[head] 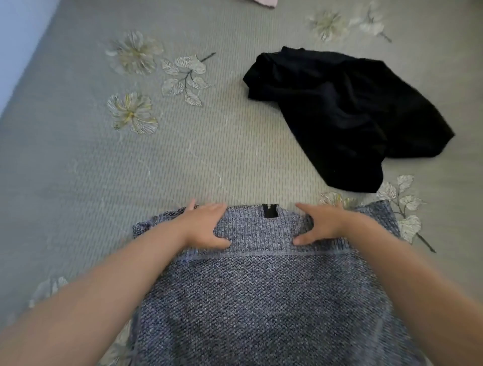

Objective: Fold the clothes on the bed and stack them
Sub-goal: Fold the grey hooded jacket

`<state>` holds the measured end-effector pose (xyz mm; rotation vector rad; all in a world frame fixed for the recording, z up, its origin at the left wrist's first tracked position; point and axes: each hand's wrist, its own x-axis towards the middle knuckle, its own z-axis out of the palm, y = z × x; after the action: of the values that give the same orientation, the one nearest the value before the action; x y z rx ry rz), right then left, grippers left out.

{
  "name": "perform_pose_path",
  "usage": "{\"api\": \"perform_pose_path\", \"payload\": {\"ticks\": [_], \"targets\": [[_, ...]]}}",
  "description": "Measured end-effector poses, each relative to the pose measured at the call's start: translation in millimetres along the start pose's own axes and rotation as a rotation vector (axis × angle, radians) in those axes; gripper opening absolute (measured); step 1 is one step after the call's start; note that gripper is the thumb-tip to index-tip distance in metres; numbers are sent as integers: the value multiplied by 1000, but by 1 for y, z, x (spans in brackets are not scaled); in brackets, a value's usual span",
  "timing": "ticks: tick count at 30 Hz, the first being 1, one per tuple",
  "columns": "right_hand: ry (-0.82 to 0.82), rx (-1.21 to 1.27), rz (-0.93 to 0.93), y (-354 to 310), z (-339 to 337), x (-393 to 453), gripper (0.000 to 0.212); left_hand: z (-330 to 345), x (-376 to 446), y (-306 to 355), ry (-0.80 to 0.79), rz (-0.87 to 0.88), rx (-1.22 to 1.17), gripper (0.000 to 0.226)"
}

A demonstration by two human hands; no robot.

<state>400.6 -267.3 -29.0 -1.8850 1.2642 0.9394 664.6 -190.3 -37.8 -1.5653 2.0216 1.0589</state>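
From my head camera, looking down: a blue-grey knit garment (pixel 261 300) lies spread flat on the bed (pixel 78 169), filling the 6 o'clock part of the view. Its far edge, with a small black tag (pixel 270 210), sits near the centre. A pale seam runs across it just below my hands.

My left hand (pixel 206 226) rests flat on the far edge of the knit at about 7 o'clock from the tag, fingers straight and spread wide, thumb pointing in toward the middle. My right hand (pixel 322 224) lies on the same edge at about 5 o'clock from the tag, fingers also straight and spread, thumb pointing in. Both palms press on the fabric; neither hand grips anything.

A crumpled black garment (pixel 347 117) lies unfolded at 2 o'clock, apart from the knit, its near end close to the knit's far right corner. At 12 o'clock, on the top edge, a scrap of pink cloth (pixel 265 2) shows. The grey bed cover carries embroidered pale flowers (pixel 132 112) at 10 o'clock.
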Motion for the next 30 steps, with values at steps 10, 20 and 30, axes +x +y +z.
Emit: {"api": "perform_pose_path", "payload": {"ticks": [10, 20, 30], "targets": [[-228, -161, 54, -24, 8, -60, 90, 11, -34, 44, -162, 14, 78, 69], [212, -204, 84, -52, 58, -158, 28, 14, -107, 71, 116, -38, 201, 35], [602, -106, 404, 2, 86, -302, 45, -63, -148, 191, 534, 266, 396, 29]]}}
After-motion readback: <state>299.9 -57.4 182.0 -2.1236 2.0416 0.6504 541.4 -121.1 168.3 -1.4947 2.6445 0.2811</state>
